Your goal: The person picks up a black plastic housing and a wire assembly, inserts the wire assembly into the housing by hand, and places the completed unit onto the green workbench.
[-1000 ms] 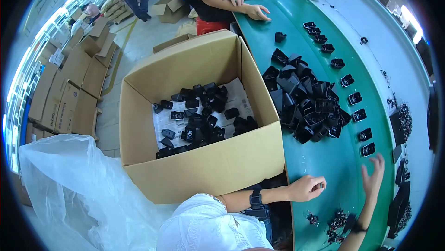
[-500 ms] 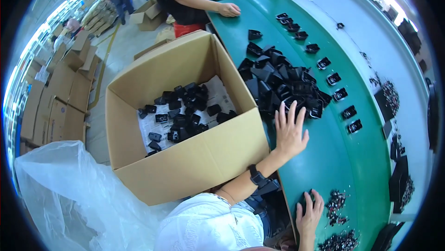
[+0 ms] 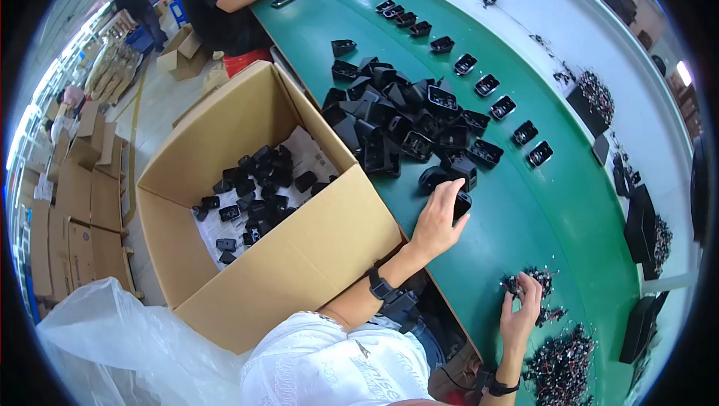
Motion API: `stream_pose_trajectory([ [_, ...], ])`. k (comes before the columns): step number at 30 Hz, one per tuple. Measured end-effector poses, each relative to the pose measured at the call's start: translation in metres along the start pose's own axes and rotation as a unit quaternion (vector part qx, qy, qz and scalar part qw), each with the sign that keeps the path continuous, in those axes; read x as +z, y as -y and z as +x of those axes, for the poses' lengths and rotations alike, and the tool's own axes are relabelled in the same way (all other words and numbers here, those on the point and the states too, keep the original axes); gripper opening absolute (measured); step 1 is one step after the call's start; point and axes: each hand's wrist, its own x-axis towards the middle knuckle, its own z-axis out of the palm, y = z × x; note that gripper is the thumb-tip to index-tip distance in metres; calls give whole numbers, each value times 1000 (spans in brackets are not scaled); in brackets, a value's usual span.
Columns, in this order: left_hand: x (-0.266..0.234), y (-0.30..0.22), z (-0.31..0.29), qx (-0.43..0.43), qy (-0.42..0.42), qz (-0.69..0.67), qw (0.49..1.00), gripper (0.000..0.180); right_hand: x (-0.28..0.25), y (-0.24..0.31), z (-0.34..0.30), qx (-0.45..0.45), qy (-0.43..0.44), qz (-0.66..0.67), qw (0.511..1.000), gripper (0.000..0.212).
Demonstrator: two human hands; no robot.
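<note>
My left hand point(image 3: 439, 220) is closed round a black plastic housing point(image 3: 462, 205), at the near edge of a heap of similar black housings point(image 3: 397, 106) on the green table. The heap's pieces lie at all angles, some with their hollow side up. My right hand point(image 3: 522, 307) has its fingers curled and pinched at a small pile of wired parts point(image 3: 541, 283), dark with red and white bits. A small wired part point(image 3: 513, 285) shows at its fingertips, partly hidden by them. A larger pile of wired parts point(image 3: 562, 365) lies beside my right wrist.
A cardboard box point(image 3: 284, 279) with black pieces on paper stands left of the green table point(image 3: 494, 245). Several housings point(image 3: 502, 107) form a row along the table. Clear plastic sheeting point(image 3: 127, 346) hangs at the lower left. A co-worker point(image 3: 213, 1) works at the far end.
The view has shifted. My left hand has gone from spread fingers beside the heap to gripping a housing. My right hand has moved forward to the small wired parts.
</note>
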Motion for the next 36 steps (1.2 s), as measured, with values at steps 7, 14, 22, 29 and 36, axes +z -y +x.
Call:
stream_pose_trajectory([
  [7, -2, -22, -16, -40, 94, -103, 989, 65, -1, 7, 6, 54, -44, 48, 996, 46],
  [14, 20, -59, -55, -239, 324, -563, 722, 39, -3, 19, 7, 27, -146, 171, 974, 22],
  [22, 27, -73, -54, -292, 385, -608, 630, 25, 40, 41, 2, -6, -196, 285, 938, 18],
  [29, 25, -59, -54, -196, 348, -588, 703, 21, 33, 48, -18, 67, -154, 225, 960, 22],
  [36, 25, -72, -63, -189, 361, -553, 727, 28, 25, 28, -34, 107, -195, 443, 869, 18],
])
